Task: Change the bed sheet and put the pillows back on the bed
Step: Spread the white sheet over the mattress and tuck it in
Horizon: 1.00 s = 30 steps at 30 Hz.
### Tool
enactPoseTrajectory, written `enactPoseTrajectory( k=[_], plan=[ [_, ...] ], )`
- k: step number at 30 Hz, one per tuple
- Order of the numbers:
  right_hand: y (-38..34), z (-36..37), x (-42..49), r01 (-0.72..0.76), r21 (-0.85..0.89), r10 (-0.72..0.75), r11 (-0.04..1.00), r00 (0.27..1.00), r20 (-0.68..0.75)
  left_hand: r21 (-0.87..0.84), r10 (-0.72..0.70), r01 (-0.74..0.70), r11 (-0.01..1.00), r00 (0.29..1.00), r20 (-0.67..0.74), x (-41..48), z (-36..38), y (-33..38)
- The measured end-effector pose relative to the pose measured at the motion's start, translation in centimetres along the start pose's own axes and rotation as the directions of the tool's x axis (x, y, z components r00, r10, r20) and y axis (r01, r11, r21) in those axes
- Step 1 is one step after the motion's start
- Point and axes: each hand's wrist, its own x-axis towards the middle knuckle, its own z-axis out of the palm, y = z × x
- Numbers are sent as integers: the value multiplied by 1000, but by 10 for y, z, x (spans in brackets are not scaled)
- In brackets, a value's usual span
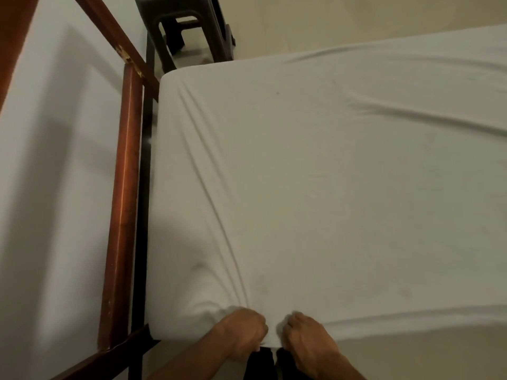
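Where the white sheet (pixel 315 187) turns down at its near edge, bottom centre, the left hand (pixel 241 335) and right hand (pixel 307 338), side by side, each pinch it in curled fingers. A wooden bed frame (pixel 124 201) runs up the left; a dark stool (pixel 164 9) stands at the top.

- You work with a single view, from the wide-angle camera worn on your head.
- It looks forward and steeply down over the bed sheet (pixel 329 187), from its near edge toward its far edge.
- It sits close to the bed sheet: your left hand (pixel 241 335) and right hand (pixel 307 338) show at the very bottom of the frame, cut off at the forearms.
- The bed sheet fills most of the picture. The wooden frame (pixel 123 201) runs down the left side beside the wall (pixel 55 160), and the dark stool (pixel 192 6) stands at the top, on the floor (pixel 356 17) beyond.
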Motion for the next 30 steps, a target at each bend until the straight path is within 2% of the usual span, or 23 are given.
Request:
enactPoseTrajectory(
  k=[2,4,5,6,7,9,10,11,12,13,14,16,18,20,22,24,26,30],
  plan=[
    [-4,-4,-2,12,-8,-12,1000,1000,-25,-134,-47,33,990,993,-106,-10,2,-2],
    [-9,-17,-3,-4,6,4,1000,996,-91,-342,-167,81,936,958,-232,-21,11,-11],
    [-14,-23,-3,-17,12,19,1000,990,-142,-459,-286,138,878,919,-272,-27,19,-17],
    [-20,-28,-2,-28,22,32,999,981,-190,-576,-436,191,795,840,-323,-33,28,-25],
    [-31,-32,1,-37,33,44,999,976,-212,-669,-600,245,702,709,-371,-41,35,-31],
    [-55,-41,15,-50,42,58,998,976,-212,-826,-870,314,468,327,-369,-55,48,-46],
    [-66,-47,24,-61,47,69,997,976,-205,-892,-944,312,328,140,-299,-63,53,-54],
    [-78,-52,33,-67,58,78,996,977,-198,-943,-983,285,172,-10,-182,-71,59,-63],
    [-91,-56,43,-55,70,67,996,980,-187,-972,-990,235,22,-127,-53,-81,63,-70],
    [-105,-60,52,-29,73,42,997,983,-177,-977,-973,173,-121,-215,82,-90,71,-78],
    [-119,-58,61,6,59,5,998,983,-184,-964,-939,102,-244,-274,209,-97,84,-84],
    [-140,-57,77,43,21,-39,999,984,-176,-897,-853,-26,-441,-297,428,-104,101,-89],
    [-157,-53,89,43,-44,-48,998,991,-122,-844,-804,-133,-519,-257,535,-103,117,-89],
    [-173,-44,98,17,-84,-26,996,994,-107,-809,-777,-240,-536,-235,584,-103,132,-91],
    [-182,-35,108,-22,-83,9,996,988,-156,-799,-772,-311,-514,-238,589,-103,140,-92],
    [-187,-30,114,-59,-62,47,996,983,-179,-834,-808,-300,-462,-245,536,-103,139,-94],
    [-191,-26,114,-79,-35,73,996,985,-156,-835,-825,-316,-450,-211,524,-102,138,-93],
    [-201,-19,113,-43,61,51,997,990,-135,-707,-746,-483,-517,-150,649,-104,154,-82]
  ],
)
